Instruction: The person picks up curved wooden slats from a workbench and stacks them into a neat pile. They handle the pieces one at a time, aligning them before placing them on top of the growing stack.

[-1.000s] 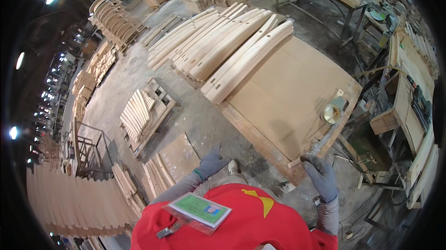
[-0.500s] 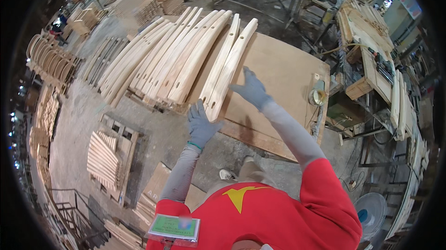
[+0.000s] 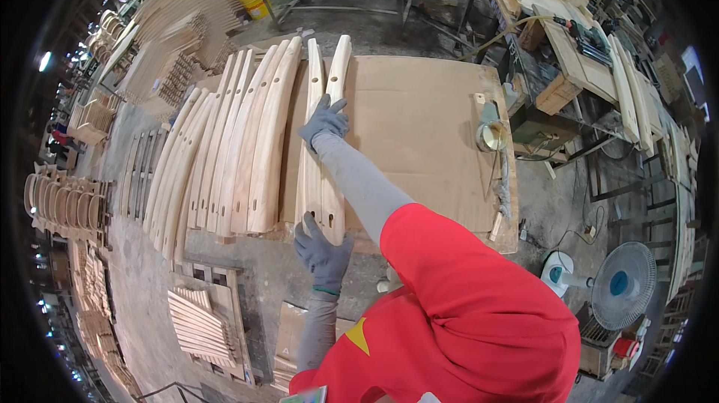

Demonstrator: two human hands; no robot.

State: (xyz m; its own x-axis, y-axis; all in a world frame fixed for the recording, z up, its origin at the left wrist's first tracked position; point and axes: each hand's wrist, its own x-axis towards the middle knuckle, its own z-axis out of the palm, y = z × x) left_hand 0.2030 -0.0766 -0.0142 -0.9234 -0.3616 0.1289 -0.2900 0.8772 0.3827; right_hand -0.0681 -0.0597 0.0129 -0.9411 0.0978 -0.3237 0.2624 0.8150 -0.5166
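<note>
Two long, slightly curved pale wooden pieces with holes near their ends, a left one (image 3: 309, 171) and a right one (image 3: 332, 197), lie side by side on a brown board-topped table (image 3: 419, 141). My right hand (image 3: 325, 120), in a grey glove, rests across both toward their far ends, fingers apart. At the near ends is my left hand (image 3: 323, 255), also gloved. Its fingers are spread, and the fingertips touch the end of the left piece. Neither hand is closed around a piece.
A row of similar curved wooden pieces (image 3: 258, 141) lies to the left. A tin (image 3: 490, 135) stands at the table's right side. On the floor are a pallet of short wood strips (image 3: 198, 328) and a fan (image 3: 623, 285). A workbench (image 3: 577, 81) with a drill stands at right.
My right hand has moved left from the bare board onto the two pieces. My left hand stays by their near ends. The whole view has turned to the right.
</note>
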